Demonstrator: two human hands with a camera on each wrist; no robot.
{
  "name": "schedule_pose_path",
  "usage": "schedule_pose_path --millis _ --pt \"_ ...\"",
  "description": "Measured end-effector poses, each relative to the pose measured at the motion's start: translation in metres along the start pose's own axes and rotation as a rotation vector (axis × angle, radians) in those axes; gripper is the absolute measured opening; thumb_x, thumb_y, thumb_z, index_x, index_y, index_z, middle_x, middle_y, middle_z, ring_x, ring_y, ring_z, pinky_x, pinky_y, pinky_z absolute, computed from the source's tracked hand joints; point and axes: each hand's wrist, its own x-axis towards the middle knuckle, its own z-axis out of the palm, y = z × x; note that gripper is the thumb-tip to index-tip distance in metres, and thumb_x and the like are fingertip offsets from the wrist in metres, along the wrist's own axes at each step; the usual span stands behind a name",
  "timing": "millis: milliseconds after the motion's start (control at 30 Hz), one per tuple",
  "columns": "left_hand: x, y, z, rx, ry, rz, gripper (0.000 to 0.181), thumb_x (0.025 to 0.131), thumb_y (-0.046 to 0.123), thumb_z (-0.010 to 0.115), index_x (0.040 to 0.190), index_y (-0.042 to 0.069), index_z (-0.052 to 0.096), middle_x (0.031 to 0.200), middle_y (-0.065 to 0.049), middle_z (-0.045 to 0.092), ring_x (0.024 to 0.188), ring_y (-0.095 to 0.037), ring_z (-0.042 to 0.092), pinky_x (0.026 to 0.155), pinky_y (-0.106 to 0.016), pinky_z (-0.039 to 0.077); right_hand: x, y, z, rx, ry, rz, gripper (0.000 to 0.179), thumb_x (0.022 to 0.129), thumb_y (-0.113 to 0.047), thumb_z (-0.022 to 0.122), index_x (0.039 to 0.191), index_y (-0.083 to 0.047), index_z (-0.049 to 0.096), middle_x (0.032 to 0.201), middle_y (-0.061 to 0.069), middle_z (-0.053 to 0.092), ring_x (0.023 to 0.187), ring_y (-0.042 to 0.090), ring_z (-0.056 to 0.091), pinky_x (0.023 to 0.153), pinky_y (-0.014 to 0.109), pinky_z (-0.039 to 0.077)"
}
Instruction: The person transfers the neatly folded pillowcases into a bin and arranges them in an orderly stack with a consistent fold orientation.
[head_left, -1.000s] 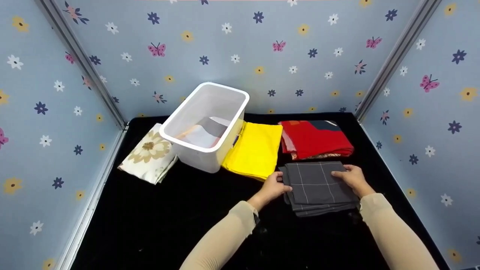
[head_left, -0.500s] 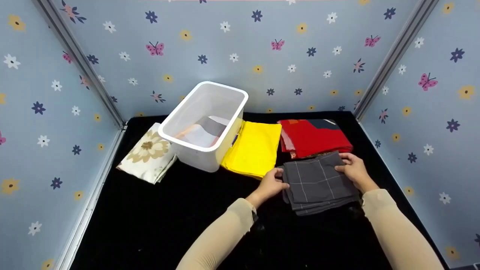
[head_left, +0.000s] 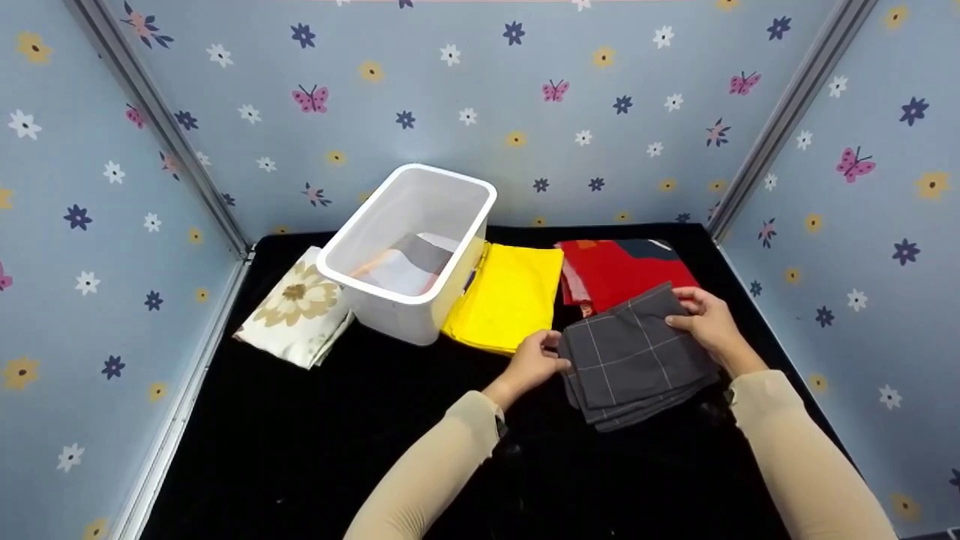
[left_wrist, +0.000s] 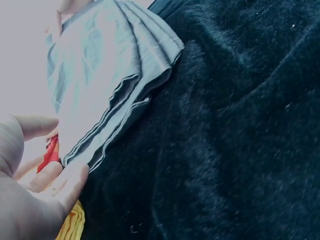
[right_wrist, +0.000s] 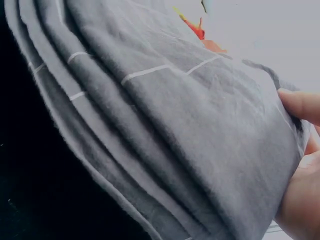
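A folded dark grey cloth with thin white check lines (head_left: 630,360) lies at the right of the black surface, its far right corner raised in the head view. My right hand (head_left: 709,326) pinches that corner, thumb on top; the right wrist view shows the thumb (right_wrist: 300,105) against the grey cloth's edge. My left hand (head_left: 534,364) holds the left edge. In the left wrist view, the left hand (left_wrist: 35,185) has its thumb and fingers spread around the cloth's layered corner. Several fold layers (right_wrist: 100,125) show along the near side.
A white plastic bin (head_left: 390,319) with cloth inside stands back left of centre. A floral cloth (head_left: 289,315) is at its left, a yellow cloth (head_left: 510,292) at its right. The folded red cloth (head_left: 622,270) lies behind the grey one. Patterned walls (head_left: 480,97) enclose the surface.
My right hand has moved away from me and lifted the grey cloth's far right corner, which now overlaps the red cloth. My left hand has shifted slightly left along the cloth's edge.
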Motion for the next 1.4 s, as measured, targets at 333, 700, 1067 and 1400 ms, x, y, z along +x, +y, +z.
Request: schedule_pose_path --millis 333,700,1067,1400 --pt "0.005 0.01 -0.006 0.017 0.017 0.108 0.054 0.091 0.003 0.081 0.14 -0.01 0.062 0.14 -0.03 0.065 0.124 -0.046 0.07 0.103 -0.044 0.063 -0.004 -0.026 0.008 0.115 -0.046 -0.085 0.043 0.091 0.013 0.076 0.128 -0.006 0.068 0.095 -0.014 0.08 0.08 0.005 0.073 0.069 0.022 0.061" --pt "0.011 0.015 -0.016 0.053 0.034 0.133 0.06 0.093 0.009 0.084 0.146 -0.004 0.061 0.148 -0.024 0.064 0.14 -0.041 0.061 0.12 -0.052 0.051 -0.009 -0.051 0.021 0.134 -0.103 -0.18 0.042 0.09 0.017 0.075 0.124 -0.005 0.069 0.097 -0.011 0.08 0.08 0.006 0.074 0.066 0.022 0.061" --pt "0.017 0.012 -0.027 0.092 0.017 0.158 0.066 0.092 0.01 0.084 0.15 -0.003 0.057 0.152 -0.021 0.061 0.146 -0.037 0.055 0.124 -0.047 0.048 -0.012 -0.078 0.035 0.157 -0.148 -0.282 0.045 0.086 0.024 0.072 0.12 -0.005 0.072 0.099 -0.009 0.081 0.085 0.006 0.074 0.068 0.021 0.061" --pt "0.017 0.01 -0.04 0.059 0.021 0.159 0.053 0.091 0.01 0.086 0.139 0.002 0.066 0.13 -0.017 0.072 0.114 -0.023 0.068 0.099 -0.032 0.06 -0.015 -0.098 0.044 0.232 -0.196 -0.324 0.05 0.083 0.028 0.069 0.118 -0.008 0.073 0.097 -0.005 0.082 0.081 0.008 0.075 0.065 0.021 0.062"
